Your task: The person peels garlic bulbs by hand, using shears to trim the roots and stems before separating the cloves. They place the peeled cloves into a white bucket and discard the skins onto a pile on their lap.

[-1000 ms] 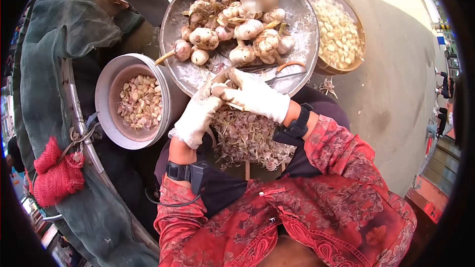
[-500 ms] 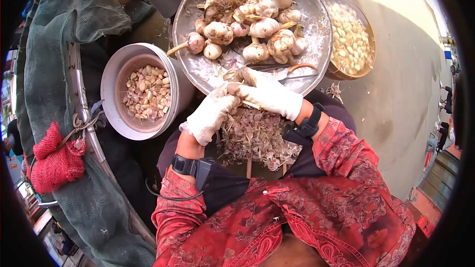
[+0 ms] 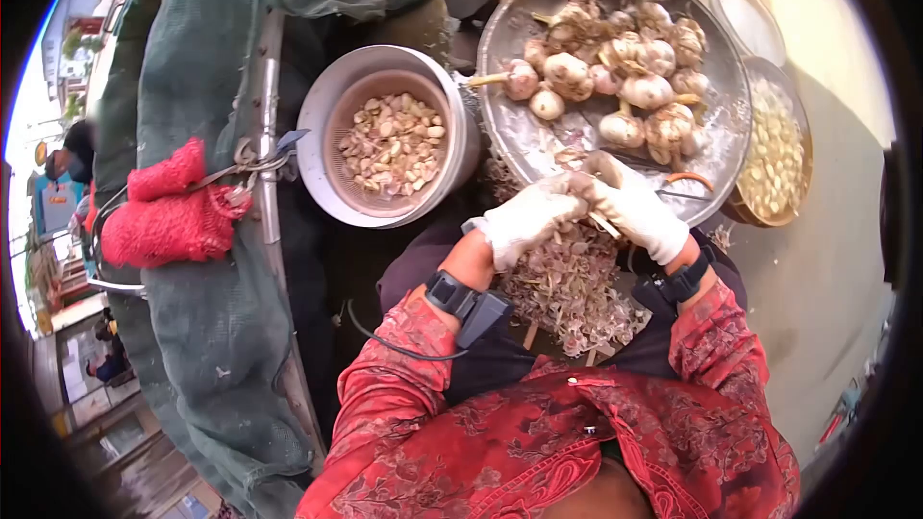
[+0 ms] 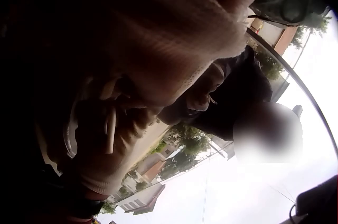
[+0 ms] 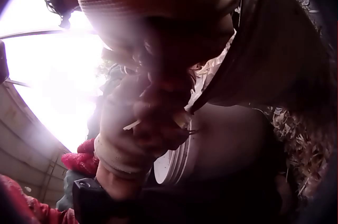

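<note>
Both hands wear white gloves with soiled fingers and meet at the near rim of a round metal pan (image 3: 500, 125). My left hand (image 3: 527, 219) and right hand (image 3: 636, 210) grip a garlic bulb between curled fingers, which hide most of it. Its pale cut stem (image 3: 604, 224) pokes out below the right fingers and shows again as a stub (image 4: 111, 130) in the left wrist view. Whole garlic bulbs (image 3: 646, 90) with dirty skins and stalks are heaped in the pan. Scissors with orange handles (image 3: 686, 177) lie near its right rim.
A white bucket (image 3: 322, 171) at the left holds a mesh basket of garlic cloves (image 3: 394, 144). Pale cloves (image 3: 772, 154) fill a tub behind the pan's right side. Peelings (image 3: 577, 293) pile up below my hands. A red net bag (image 3: 168, 231) hangs on a rail.
The head view has swung left, so pan, bucket and hands appear farther right. My hands stay together at the pan's near rim, still holding the garlic bulb.
</note>
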The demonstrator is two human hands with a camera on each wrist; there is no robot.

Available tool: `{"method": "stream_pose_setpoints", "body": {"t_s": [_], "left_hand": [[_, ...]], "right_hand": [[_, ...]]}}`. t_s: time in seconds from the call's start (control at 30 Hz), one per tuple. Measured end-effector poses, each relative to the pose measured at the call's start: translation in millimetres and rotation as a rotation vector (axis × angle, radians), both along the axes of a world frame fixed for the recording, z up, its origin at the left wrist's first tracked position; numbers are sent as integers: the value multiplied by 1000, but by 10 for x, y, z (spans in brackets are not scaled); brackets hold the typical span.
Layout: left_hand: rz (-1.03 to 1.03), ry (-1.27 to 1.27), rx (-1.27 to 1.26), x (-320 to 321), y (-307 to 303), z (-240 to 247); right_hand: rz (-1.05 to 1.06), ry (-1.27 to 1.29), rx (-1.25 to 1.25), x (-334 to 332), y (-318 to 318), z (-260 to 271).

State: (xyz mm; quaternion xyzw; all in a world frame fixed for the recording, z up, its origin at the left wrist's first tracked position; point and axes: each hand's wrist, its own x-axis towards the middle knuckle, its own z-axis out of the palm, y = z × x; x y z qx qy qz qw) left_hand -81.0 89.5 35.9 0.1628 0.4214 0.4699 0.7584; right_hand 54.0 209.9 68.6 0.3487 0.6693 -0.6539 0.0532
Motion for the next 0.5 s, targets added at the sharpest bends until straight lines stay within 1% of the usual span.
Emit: {"method": "stream_pose_setpoints", "body": {"t_s": [0.03,0.07,0.1,0.13,0.17,0.2,0.23,0.27,0.3,0.33,0.37,0.4,0.43,0.5], "left_hand": [[-25,146,160,-29,-5,-77],[15,210,225,33,-15,-218],[-4,174,119,91,-8,-364],[-64,203,-107,-12,1,141],[2,161,168,194,47,-659],[-16,109,11,92,6,-201],[-2,93,21,129,-4,-344],[34,164,29,90,-35,-76],[26,208,18,82,-49,-58],[21,198,9,74,-61,-33],[20,184,-2,58,-71,42],[-60,186,-38,16,-89,111],[-48,189,-41,-8,-104,189],[-121,205,-114,-50,-116,347]], "right_hand": [[-27,-53,42,-16,-16,-50],[-29,-6,57,35,-2,-258],[-50,12,19,-12,-42,-191],[-8,-28,80,-43,-38,-86],[25,-18,68,-63,-42,5],[-3,27,92,-33,-55,-99],[46,-7,126,-6,-31,-155],[38,-32,75,28,-11,-282],[-22,27,-60,6,-49,-251],[-81,83,-195,-12,-82,-220],[-97,96,-215,-25,-98,-207],[-91,69,-229,-31,-97,-159],[-87,38,-243,-35,-107,-89],[-33,3,-219,-17,-91,-96]]}}
